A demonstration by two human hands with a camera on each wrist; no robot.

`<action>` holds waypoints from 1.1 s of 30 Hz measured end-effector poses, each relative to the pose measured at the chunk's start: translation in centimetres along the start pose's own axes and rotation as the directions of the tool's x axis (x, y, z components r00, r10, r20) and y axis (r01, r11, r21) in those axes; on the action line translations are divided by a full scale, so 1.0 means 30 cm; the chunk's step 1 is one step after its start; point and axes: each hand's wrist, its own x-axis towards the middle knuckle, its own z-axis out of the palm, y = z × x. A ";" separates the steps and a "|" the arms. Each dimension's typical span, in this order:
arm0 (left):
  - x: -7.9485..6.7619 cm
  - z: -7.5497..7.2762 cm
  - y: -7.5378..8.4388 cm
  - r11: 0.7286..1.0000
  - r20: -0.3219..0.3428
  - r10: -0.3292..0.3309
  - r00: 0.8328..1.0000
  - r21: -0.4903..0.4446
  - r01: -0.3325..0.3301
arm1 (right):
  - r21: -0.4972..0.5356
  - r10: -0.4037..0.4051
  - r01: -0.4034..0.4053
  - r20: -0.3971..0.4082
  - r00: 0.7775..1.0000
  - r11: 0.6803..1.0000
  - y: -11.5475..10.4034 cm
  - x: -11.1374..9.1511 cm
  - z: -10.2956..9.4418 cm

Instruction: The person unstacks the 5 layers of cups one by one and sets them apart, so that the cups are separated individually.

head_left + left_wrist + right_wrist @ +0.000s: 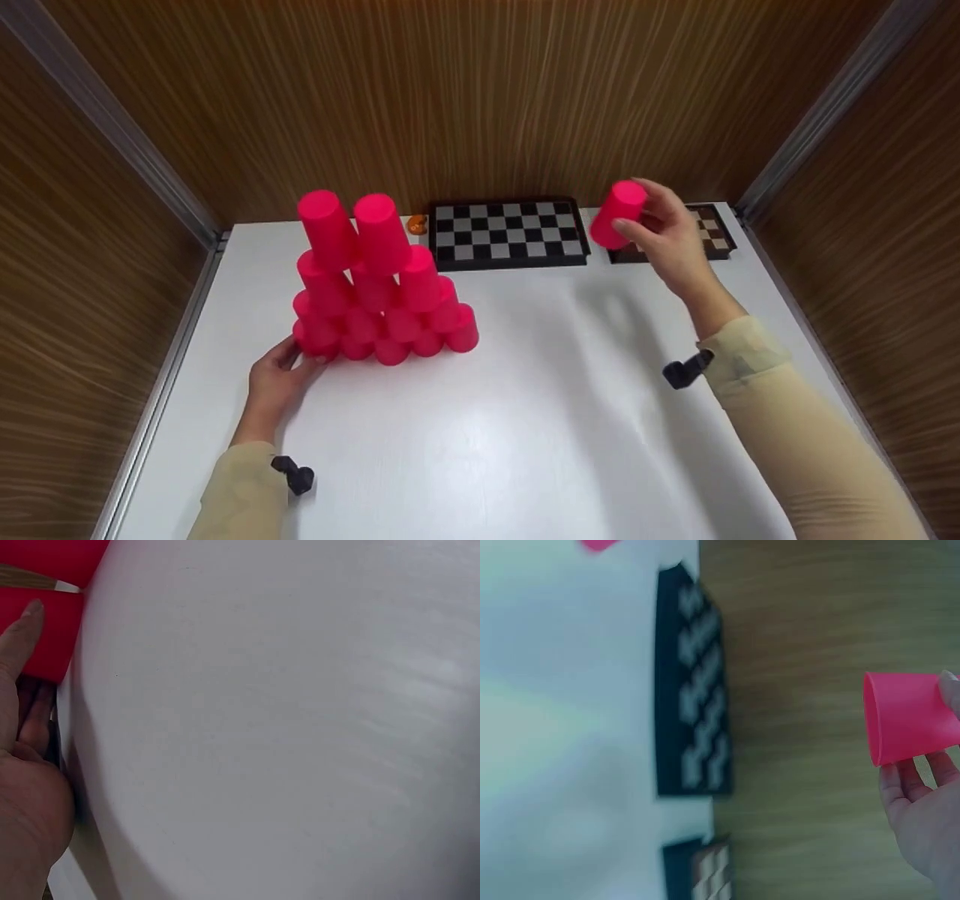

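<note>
1. We see wood-grain panels [480,97] walling in a white table [465,457], beyond and to either side of both hands.
2. At our far left, a beige sleeve [244,487] with a small black device [298,478] leads up to the left hand [281,382].
3. We see the left hand's thumb and fingers lying around either side of an end cup [60,637], gripping it low in the bottom row.
4. Just beyond and to the right of that hand, we have the cup stack [364,326], pinkish-red and stepped: two cups on top, three beneath, wider rows below, all mouth down.
5. Behind the stack, well beyond the left hand, we spot a small orange object [417,224].
6. Between the hands and farther back, we find a black-and-silver checkered board [514,231].
7. Left of the right palm, we see the raised cup [616,214], tilted, base up, above the table and well apart from the stack.
8. The right hand [670,241] clamps this cup between thumb and fingers.
9. Behind that hand, we see a brown-and-cream checkered board [716,231], partly hidden.
</note>
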 end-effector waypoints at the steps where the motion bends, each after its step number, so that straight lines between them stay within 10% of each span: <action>1: 0.001 -0.001 0.000 1.000 -0.002 0.001 1.000 -0.003 -0.001 | -0.011 0.022 -0.022 -0.011 1.000 1.000 0.028 -0.007 -0.023; 16: 0.002 0.000 0.000 1.000 -0.002 -0.021 1.000 -0.022 0.020 | -0.015 0.318 -0.322 -0.125 0.940 0.947 0.322 -0.098 -0.269; 33: -0.004 0.002 0.000 0.998 -0.014 0.024 1.000 -0.051 -0.024 | 0.025 0.441 -0.445 -0.193 0.877 0.895 0.498 -0.148 -0.342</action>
